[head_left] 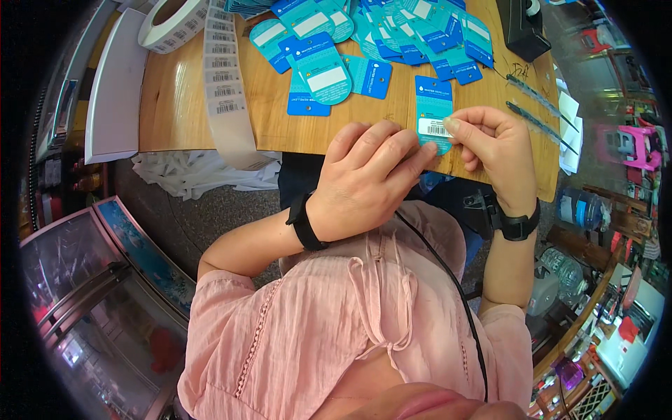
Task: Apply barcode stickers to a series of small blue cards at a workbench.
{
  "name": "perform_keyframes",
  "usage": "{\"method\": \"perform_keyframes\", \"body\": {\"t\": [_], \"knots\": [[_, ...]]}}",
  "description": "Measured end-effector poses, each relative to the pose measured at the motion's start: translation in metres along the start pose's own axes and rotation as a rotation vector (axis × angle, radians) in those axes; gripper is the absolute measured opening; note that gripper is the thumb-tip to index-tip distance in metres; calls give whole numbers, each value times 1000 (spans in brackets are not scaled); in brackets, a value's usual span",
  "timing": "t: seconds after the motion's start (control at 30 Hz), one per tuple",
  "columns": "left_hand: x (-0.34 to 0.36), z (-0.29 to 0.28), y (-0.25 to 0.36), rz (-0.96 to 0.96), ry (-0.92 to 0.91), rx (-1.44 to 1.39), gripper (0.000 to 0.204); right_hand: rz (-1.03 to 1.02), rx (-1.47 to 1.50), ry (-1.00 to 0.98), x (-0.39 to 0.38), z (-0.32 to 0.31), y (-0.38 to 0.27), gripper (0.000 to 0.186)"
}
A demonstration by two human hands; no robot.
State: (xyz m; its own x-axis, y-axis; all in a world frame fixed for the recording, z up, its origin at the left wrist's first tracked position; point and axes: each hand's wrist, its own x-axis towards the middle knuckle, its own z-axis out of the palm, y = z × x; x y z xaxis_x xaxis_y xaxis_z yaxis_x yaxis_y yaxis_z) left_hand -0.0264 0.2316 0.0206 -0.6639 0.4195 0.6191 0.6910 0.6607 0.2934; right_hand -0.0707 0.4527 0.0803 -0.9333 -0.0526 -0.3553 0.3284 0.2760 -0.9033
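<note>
A blue and teal hang tag [433,103] lies near the table's front edge, its blue end pointing away from me. A white barcode sticker [435,127] sits across its lower half. My left hand [374,171] has its bent fingers pressed together, with the fingertips on the tag's rounded near end; its thumb is hidden. Thumb and forefinger of my right hand [493,140] pinch at the sticker's right edge, over the side of the tag. Beyond both hands, a loose pile of similar tags [413,31] spreads out, and one tag [323,73] lies on top at its near left.
On the left, a strip of barcode stickers [225,77] runs from a roll [171,24] over the wooden table's [175,105] front edge. A white box-like panel [115,84] borders it. Thin dark pointed tools [540,126] and a black dispenser [523,31] are at the right.
</note>
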Motion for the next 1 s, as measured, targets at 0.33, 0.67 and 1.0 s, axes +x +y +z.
{"method": "perform_keyframes", "body": {"t": [0.33, 0.67, 1.0], "knots": [[0, -1, 0, 6, -5, 18, 34, 0, -2, 15, -2, 2, 0, 18], [-7, 4, -3, 9, -35, 27, 52, 0, -6, 23, -1, 3, 1, 19], [-1, 0, -1, 24, -17, 45, 38, -61, -69, 51, -2, 9, 4, 19]]}}
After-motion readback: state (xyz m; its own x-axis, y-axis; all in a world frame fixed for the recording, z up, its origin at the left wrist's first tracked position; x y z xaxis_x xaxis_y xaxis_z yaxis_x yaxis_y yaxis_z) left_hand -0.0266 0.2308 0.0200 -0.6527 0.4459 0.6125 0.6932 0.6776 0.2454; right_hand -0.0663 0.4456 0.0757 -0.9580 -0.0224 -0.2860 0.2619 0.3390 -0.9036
